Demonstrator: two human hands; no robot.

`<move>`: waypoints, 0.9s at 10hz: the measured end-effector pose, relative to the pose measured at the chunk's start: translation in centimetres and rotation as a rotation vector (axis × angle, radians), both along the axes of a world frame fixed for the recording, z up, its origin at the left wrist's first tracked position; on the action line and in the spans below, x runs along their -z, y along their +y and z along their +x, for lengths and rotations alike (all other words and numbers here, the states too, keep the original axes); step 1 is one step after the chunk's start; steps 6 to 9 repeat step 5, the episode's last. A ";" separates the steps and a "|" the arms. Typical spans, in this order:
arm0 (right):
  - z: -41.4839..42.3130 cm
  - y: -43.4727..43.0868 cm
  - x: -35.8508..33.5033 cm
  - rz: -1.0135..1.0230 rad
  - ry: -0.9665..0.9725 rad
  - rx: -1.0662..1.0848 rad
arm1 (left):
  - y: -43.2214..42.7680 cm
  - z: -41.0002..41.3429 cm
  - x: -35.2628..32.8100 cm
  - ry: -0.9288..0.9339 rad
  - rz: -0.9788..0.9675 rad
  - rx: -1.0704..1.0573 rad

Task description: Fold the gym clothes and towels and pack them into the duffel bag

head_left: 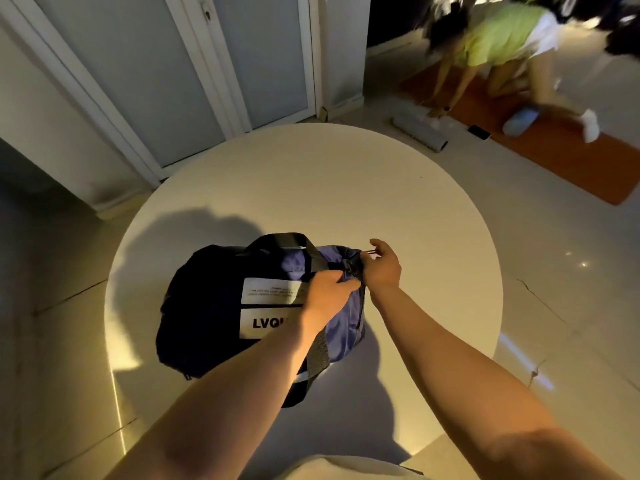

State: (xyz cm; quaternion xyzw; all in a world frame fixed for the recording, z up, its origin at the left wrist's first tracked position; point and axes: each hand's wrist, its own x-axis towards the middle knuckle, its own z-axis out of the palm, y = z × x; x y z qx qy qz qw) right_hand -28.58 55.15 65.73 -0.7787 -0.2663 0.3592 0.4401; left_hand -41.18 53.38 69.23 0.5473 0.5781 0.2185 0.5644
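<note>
A dark navy duffel bag (214, 306) with white labels and black straps lies on the round white table (311, 188). It looks full and its contents are hidden. My left hand (329, 289) grips the purple fabric at the bag's right end. Right beside it, my right hand (382, 265) pinches a small zipper pull at that same end. No loose clothes or towels show on the table.
White doors (173, 71) stand behind the table. On the floor at the back right, a person in a green top (495, 36) bends over an orange mat (554, 147), with a grey roller (419, 135), a phone (479, 132) and a blue bundle (521, 121) nearby.
</note>
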 end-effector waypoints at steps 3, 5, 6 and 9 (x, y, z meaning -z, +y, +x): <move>-4.6 -2.7 -2.7 0.115 -0.211 -0.100 | -0.3 -5.3 -0.8 0.251 0.304 -0.037; -11.0 -1.6 -5.6 0.051 -0.436 -0.392 | 2.2 -11.8 -0.9 0.245 -0.031 -0.021; -11.0 -1.6 -5.6 0.051 -0.436 -0.392 | 2.2 -11.8 -0.9 0.245 -0.031 -0.021; -11.0 -1.6 -5.6 0.051 -0.436 -0.392 | 2.2 -11.8 -0.9 0.245 -0.031 -0.021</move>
